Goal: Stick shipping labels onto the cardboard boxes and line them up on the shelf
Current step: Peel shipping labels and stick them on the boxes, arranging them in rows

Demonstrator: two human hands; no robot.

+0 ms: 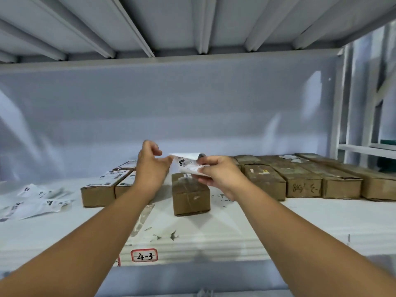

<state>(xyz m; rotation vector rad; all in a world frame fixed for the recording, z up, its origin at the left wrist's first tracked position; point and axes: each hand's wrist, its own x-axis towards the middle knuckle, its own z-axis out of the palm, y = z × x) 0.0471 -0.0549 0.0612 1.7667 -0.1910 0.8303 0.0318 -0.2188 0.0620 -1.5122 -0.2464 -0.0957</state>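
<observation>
Pinching a white printed shipping label (187,163) in the right hand (216,172) over a brown cardboard box (190,195) on the white shelf (278,221), left hand (150,165) loose and empty, the person likely must next smooth it down squarely.

Three labelled brown cardboard boxes (97,192) left of the left hand (150,166). One plain box (190,197) beneath the right hand (216,174), which pinches one white paper label (187,162). At least four worn boxes (304,185) to its right.
</observation>
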